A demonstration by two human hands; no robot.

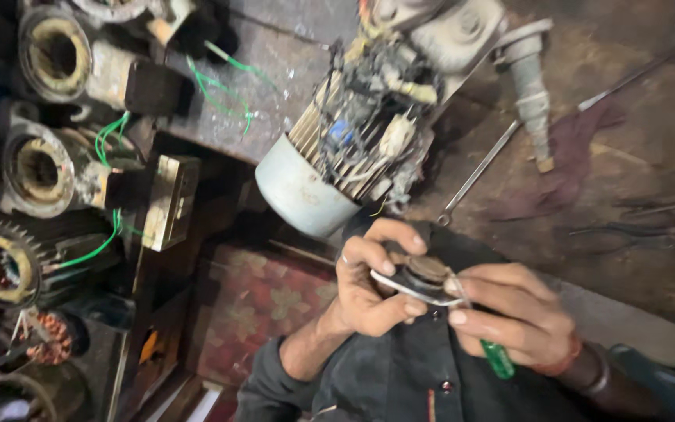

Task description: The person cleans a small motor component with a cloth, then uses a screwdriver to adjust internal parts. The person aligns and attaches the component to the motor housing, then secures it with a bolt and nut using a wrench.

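Both hands are close together in the lower middle of the view, in front of the person's dark shirt. The left hand (369, 285) is curled about a small round metal part (423, 277): the thumb presses from below and the fingers bend over its top edge, so the hand is nearly closed on it. The right hand (509, 312) is also closed, and it holds one screwdriver with a green handle (498, 359); the handle comes out under the fingers, and the shaft goes to the round part. The tip is hidden, so I cannot tell if it touches a screw there. The picture is blurred, and the round part is perhaps a cover or a cap.

Just above the hands lies one electric motor (337, 156) with a pale blue end cover and cooling fins, its wiring box open and full of burnt, dirty wires. To the right of it, on the dark workbench (634, 117), I count one long spanner (478, 172) and one reddish rag (572, 156), near each other.

On the left side stand at least three motor stators (41, 168), one above the other, with thin green wires (111, 227) hanging between them. Lower left, one copper winding (52, 336) is visible.
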